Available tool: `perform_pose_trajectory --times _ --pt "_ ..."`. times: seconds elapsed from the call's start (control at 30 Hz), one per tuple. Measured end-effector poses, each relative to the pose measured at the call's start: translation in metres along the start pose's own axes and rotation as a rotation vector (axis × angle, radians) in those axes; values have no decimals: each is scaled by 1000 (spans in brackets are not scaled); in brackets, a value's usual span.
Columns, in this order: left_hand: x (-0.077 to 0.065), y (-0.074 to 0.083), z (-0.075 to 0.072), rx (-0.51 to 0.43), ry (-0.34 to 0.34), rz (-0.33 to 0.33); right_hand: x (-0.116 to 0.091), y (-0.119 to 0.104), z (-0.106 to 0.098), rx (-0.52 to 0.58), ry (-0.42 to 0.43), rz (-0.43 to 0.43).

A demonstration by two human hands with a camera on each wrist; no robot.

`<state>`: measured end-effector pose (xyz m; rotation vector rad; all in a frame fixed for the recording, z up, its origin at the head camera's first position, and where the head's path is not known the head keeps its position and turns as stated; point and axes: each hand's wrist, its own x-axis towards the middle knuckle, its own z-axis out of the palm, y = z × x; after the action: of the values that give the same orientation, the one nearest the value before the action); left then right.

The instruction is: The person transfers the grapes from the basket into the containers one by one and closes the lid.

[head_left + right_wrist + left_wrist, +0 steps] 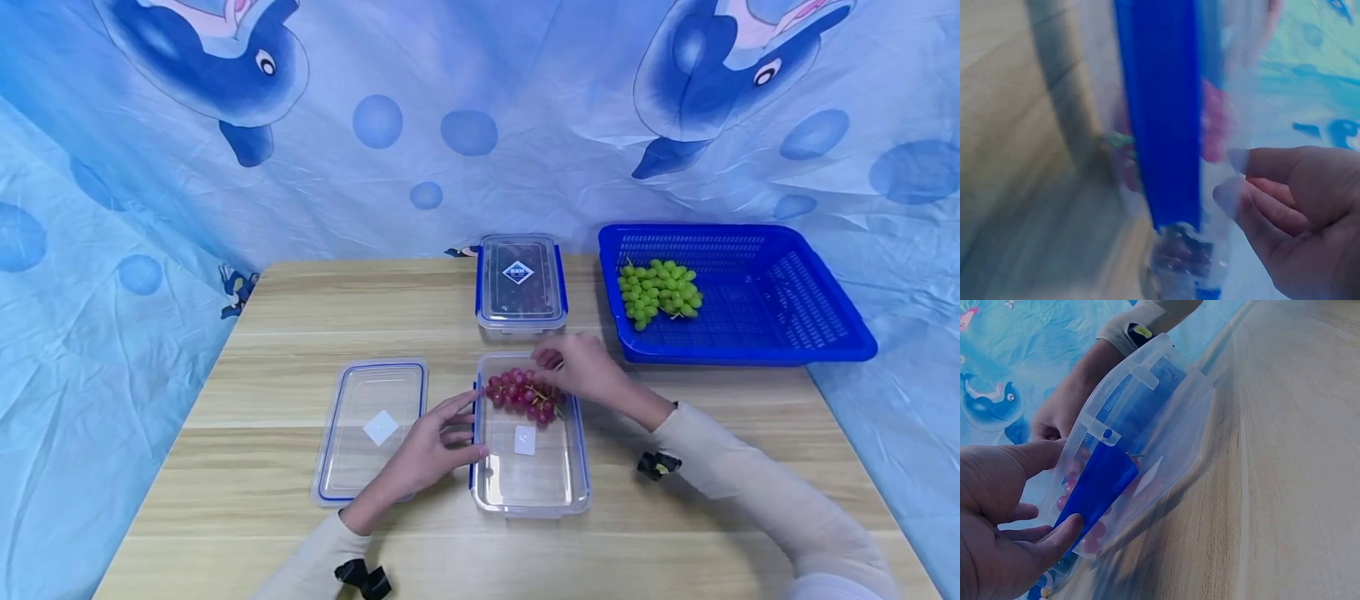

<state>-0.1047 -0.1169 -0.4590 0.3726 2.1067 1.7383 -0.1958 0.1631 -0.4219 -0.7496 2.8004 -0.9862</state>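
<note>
A clear plastic food container (534, 487) with blue side clasps stands lidless in front of me. A bunch of red grapes (517, 392) lies at its far end. My left hand (431, 450) is at the container's left wall, fingers spread and fairly straight; in the left wrist view a fingertip touches the blue clasp (1099, 487). Over the far right rim, my right hand (581, 367) hovers beside the grapes. Its thumb and forefinger (1266, 161) are bent with a small gap between the tips, and I see nothing in them.
A clear lid with a blue seal (352, 467) lies left of the container. Behind stands a closed container (521, 300) with dark contents. At the back right, a blue basket (825, 350) holds green grapes (652, 290). A blue patterned cloth (450, 208) hangs behind the table.
</note>
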Motion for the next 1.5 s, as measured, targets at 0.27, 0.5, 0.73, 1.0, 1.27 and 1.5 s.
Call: perform_pose_trajectory --times 0.27,0.5,0.73,1.0,1.27,1.5 --pt "0 0 -1 1 -7 10 -10 6 -58 354 15 31" --pt "0 -1 -1 -15 -16 19 -20 25 -111 334 130 98" --pt "0 -1 -2 -11 -11 11 -26 74 -153 234 220 264" --pt "-1 -1 -4 -9 -11 6 -26 133 -173 173 218 423" --pt "-1 -3 -4 -11 -12 7 -22 168 -173 119 136 501" --pt "-1 -3 -3 -12 -10 1 -20 188 -170 84 18 554"
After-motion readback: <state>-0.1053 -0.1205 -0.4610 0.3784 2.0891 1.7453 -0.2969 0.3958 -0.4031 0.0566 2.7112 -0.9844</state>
